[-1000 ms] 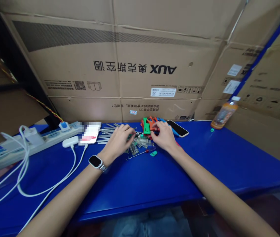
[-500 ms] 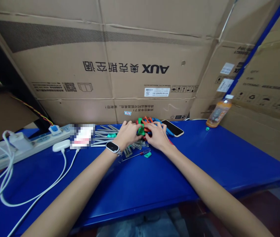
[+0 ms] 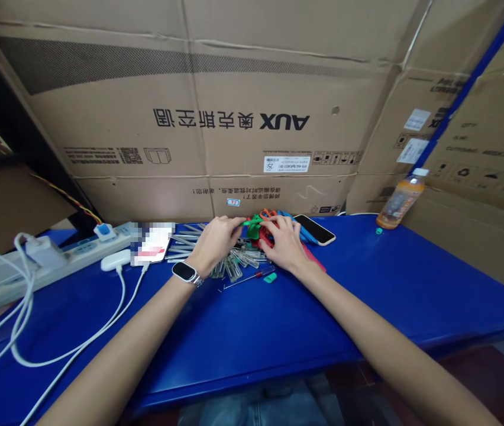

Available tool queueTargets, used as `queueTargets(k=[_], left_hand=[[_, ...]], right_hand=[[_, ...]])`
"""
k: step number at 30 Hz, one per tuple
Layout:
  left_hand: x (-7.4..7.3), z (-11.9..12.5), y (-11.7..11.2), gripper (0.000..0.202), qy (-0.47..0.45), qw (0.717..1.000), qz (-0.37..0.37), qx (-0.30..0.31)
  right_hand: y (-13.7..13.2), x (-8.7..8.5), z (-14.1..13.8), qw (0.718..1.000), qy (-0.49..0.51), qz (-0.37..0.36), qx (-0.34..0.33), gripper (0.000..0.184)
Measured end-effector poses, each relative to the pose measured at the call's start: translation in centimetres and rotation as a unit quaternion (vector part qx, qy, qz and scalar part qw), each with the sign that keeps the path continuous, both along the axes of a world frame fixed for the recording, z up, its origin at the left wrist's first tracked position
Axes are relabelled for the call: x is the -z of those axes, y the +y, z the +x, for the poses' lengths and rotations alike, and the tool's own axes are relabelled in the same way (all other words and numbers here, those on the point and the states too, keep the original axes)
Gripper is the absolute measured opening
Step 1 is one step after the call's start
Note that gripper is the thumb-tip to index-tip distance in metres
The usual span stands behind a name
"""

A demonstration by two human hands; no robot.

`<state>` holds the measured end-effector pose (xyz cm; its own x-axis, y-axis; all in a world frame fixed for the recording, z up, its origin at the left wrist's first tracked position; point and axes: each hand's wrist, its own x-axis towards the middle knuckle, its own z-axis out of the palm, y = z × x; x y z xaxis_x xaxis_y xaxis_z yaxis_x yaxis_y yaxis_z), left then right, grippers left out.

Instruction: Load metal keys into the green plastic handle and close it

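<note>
Green clip point(image 3: 253, 226) at frame centre, pinched by the left hand point(image 3: 215, 241) fingertips and touched by the right hand point(image 3: 284, 241), whose fingers curl over red clips point(image 3: 266, 235). Clear-handled screwdrivers point(image 3: 238, 260) heaped just below both hands on the blue table point(image 3: 278, 331). Phone point(image 3: 316, 229) just right of the hands, bottle point(image 3: 399, 203) at upper right, power strip point(image 3: 57, 254) at left.

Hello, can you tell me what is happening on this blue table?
A person sits at the blue table with both hands in a pile of small tools. The left hand and the right hand meet on a green plastic piece, among red and blue ones. Clear-handled screwdrivers lie under the hands. A phone and an orange bottle are to the right.
</note>
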<state>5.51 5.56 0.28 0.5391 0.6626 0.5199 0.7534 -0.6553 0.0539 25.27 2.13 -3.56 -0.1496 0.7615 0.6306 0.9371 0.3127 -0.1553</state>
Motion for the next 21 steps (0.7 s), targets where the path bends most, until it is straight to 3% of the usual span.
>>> queueTargets(k=[7,10,13,15,18,21], left_hand=[[0.1,-0.8,-0.3,0.026,-0.172,0.982,-0.073,-0.014],[0.2,-1.4,-0.4,0.019,-0.281,0.948,-0.146,-0.014],[0.6,-2.0,-0.6,0.017,-0.377,0.900,-0.218,0.017],[1.0,-2.2,-1.0,0.016,-0.412,0.874,-0.253,0.054],[1.5,-2.1,-2.0,0.017,-0.417,0.854,-0.289,0.112],[1.8,-2.0,-3.1,0.018,-0.334,0.896,-0.259,0.136]], right_hand=[[0.0,-0.4,-0.7,0.998,-0.042,0.017,-0.031,0.024],[-0.3,-0.8,-1.2,0.999,-0.006,0.013,-0.042,0.020],[-0.4,-1.4,-2.0,0.990,0.122,-0.033,-0.060,0.022],[-0.4,-2.0,-2.8,0.961,0.244,-0.098,-0.091,0.031],[-0.2,-2.6,-4.1,0.880,0.413,-0.189,-0.141,0.040],[0.1,-2.8,-5.4,0.783,0.552,-0.238,-0.163,0.029]])
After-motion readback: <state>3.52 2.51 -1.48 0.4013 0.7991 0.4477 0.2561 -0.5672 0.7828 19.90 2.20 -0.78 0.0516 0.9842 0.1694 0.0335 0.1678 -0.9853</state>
